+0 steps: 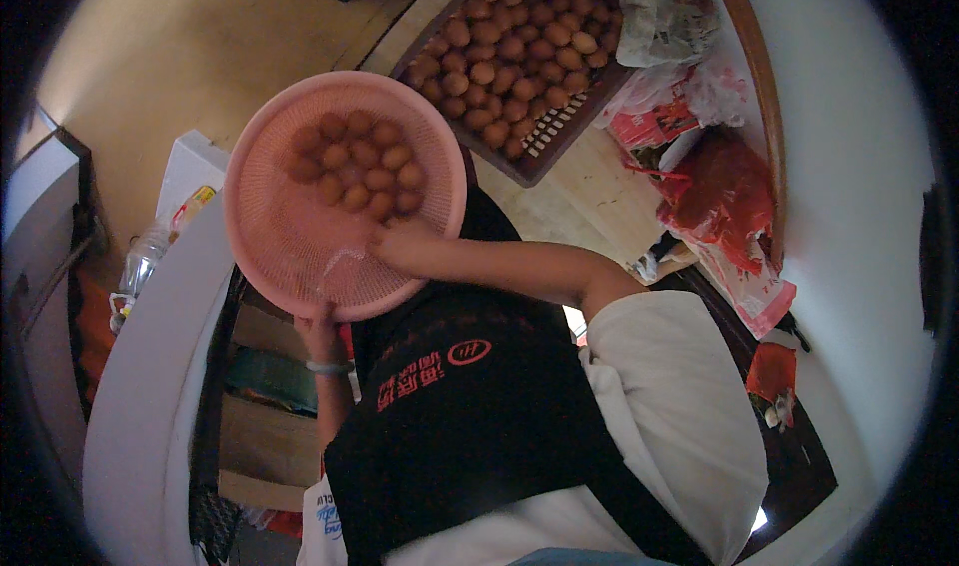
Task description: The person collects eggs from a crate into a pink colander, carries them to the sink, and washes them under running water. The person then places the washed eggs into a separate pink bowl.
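A round pink plastic mesh basket [258, 214] is tilted in front of my body. Brown eggs [365, 154] lie gathered in its far half, several of them. My left hand [318, 330], with a pale bangle at the wrist, grips the basket's near rim. Over the right side of that rim reaches my right forearm. My right hand [404, 245] is inside the basket beside the nearest eggs; it is blurred, and its fingers are partly hidden, so whether it holds an egg is not visible.
Beyond the basket, a dark plastic crate [533, 172] holds many more brown eggs. Red plastic bags [719, 191] crowd the right, beside a wooden edge [757, 116] and white wall. A white curved panel [161, 386] runs along the left. Cardboard [262, 431] lies below it, near a clear bottle [142, 262].
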The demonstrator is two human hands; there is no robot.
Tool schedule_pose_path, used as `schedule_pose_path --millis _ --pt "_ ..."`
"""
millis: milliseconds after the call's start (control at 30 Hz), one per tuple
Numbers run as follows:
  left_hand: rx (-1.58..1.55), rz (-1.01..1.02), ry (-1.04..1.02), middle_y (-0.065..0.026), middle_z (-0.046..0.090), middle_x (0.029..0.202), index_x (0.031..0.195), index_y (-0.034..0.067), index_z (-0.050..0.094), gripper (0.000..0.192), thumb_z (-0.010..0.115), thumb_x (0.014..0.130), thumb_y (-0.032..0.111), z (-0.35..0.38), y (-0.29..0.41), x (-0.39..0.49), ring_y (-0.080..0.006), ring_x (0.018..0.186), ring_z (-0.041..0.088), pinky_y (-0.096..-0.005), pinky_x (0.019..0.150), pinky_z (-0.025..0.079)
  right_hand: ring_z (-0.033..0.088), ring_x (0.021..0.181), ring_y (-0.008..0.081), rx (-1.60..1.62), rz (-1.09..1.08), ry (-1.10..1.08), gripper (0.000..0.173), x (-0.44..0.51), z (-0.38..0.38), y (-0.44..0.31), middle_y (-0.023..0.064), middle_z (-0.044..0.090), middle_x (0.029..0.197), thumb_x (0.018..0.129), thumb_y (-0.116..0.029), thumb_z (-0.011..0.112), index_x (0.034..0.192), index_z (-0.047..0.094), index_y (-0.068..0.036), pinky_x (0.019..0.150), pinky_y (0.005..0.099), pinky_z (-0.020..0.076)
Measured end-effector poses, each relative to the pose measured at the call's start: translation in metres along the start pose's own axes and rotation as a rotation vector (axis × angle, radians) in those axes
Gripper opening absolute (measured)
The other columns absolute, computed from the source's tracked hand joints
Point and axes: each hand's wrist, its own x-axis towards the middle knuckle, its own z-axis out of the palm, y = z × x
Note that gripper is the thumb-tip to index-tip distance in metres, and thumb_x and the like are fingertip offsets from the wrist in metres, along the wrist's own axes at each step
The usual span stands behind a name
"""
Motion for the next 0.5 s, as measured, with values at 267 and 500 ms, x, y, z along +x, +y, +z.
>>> schedule_pose_path --millis 267,500 --pt "-0.002 -0.007 0.035 -0.0138 0.054 0.125 0.131 -0.006 0.045 0.053 0.060 0.080 0.000 -0.003 -0.004 0.000 -0.0238 0.107 0.056 -0.0367 0.089 0.049 0.059 0.101 0.0340 -0.275 0.483 0.679 0.037 -0.053 -0.199 0.190 0.0140 0.059 0.106 0.084 -0.024 0.061 0.119 0.060 -0.015 0.083 0.0432 0.0500" --pt "-0.045 -0.017 0.041 -0.0127 0.055 0.124 0.124 -0.006 0.050 0.049 0.063 0.078 0.002 -0.001 -0.003 -0.006 -0.0229 0.105 0.056 -0.0351 0.088 0.048 0.053 0.111 0.0440 -0.528 0.521 0.615 0.048 -0.081 -0.242 0.315 0.0170 0.047 0.132 0.082 -0.032 0.067 0.127 0.054 -0.022 0.091 0.0503 0.0485"
